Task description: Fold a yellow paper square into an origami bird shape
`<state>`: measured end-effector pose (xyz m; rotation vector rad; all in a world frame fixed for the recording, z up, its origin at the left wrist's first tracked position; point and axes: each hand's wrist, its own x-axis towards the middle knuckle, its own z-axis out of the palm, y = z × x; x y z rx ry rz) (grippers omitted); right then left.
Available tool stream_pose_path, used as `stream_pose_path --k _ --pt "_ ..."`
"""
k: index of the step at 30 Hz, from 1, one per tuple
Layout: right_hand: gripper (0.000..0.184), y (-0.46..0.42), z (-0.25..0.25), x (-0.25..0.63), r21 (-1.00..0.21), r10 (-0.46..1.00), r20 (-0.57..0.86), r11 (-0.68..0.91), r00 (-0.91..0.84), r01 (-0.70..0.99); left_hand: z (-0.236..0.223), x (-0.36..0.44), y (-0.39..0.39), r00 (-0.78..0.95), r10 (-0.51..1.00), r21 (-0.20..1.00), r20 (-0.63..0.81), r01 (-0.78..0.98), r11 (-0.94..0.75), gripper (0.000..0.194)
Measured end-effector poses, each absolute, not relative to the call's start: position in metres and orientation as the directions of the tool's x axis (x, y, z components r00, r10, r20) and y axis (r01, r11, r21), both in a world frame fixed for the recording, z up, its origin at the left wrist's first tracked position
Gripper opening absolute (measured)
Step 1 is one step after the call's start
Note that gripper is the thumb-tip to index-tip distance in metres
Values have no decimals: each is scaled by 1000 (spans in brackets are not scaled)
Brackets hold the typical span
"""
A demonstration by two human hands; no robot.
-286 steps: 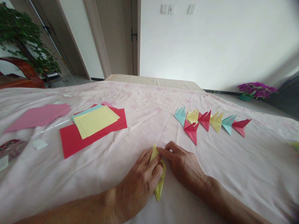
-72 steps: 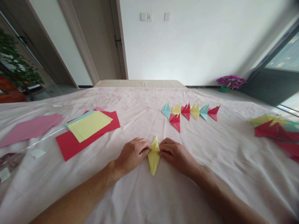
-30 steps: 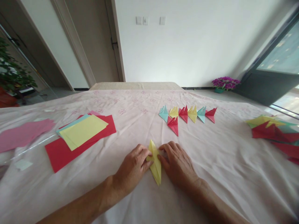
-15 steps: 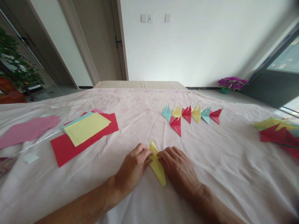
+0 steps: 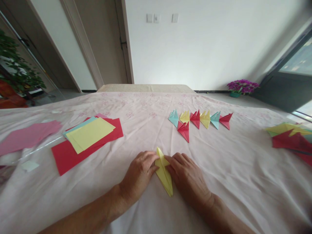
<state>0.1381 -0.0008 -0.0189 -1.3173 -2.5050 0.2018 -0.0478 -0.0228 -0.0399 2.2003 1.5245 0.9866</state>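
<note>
A folded yellow paper piece [image 5: 164, 175], long and pointed at both ends, lies on the pink cloth [image 5: 151, 208] close to me. My left hand [image 5: 138, 174] presses its left edge with curled fingertips. My right hand [image 5: 188, 177] rests along its right side, fingertips pinching the paper's upper part against the left hand's fingers. Both hands are closed on the paper. Beyond them, a row of finished folded pieces [image 5: 200, 119] in blue, yellow and red lies on the cloth.
A stack of flat sheets, yellow on blue on red [image 5: 85, 136], lies at the left, with pink sheets [image 5: 26, 136] farther left. More folded red and yellow paper [image 5: 291, 138] sits at the right edge. A plant [image 5: 14, 71] and purple flowers [image 5: 241, 87] stand beyond.
Over the last seconds the yellow piece was turned and tilted, its lower tip now pointing down and right. Both hands stayed on it, shifting slightly toward me.
</note>
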Motion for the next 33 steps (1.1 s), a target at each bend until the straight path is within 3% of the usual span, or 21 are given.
stream_pose_path --k 4,7,11,17,26,33 --pt "12 6 -18 137 -432 885 143 459 -444 776 -41 -49 -21 183 920 630 347 681 -373 40" --pt "7 10 -18 133 -463 910 131 407 -393 788 -42 -48 -21 178 920 649 349 663 -374 38" --pt "4 8 -19 131 -435 915 167 403 -367 805 -41 -47 -22 169 923 675 347 639 -370 36" --pt "15 6 -17 130 -403 908 180 420 -379 814 -34 -47 -24 138 953 666 271 688 -289 32" --pt "21 6 -20 126 -307 907 200 418 -371 855 -36 -47 -22 226 922 601 316 704 -378 27" --pt "22 4 -21 126 -258 890 220 448 -399 856 -35 -49 -21 238 918 683 318 614 -396 31"
